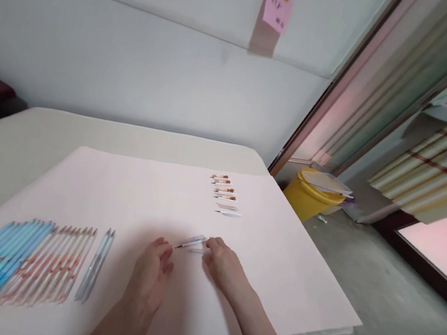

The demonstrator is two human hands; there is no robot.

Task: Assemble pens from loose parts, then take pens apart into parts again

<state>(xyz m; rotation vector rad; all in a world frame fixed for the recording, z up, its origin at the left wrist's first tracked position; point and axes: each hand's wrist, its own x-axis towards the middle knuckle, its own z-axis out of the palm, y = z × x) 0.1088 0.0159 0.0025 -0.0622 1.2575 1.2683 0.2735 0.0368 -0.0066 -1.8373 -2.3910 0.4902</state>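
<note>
My right hand pinches the back end of a clear pen, whose dark tip points left toward my left hand. The left hand hovers over the pale pink sheet with fingers loosely curled and nothing in them, its fingertips close to the pen's tip. A small clear piece lies on the sheet just under the pen. Beyond, a short row of pen caps lies on the sheet, some orange-brown, some clear.
A row of several pens lies at the left, blue ones, pink ones and two clear ones. The table ends at the right over a grey floor with a yellow bucket. Sticky notes hang on the wall.
</note>
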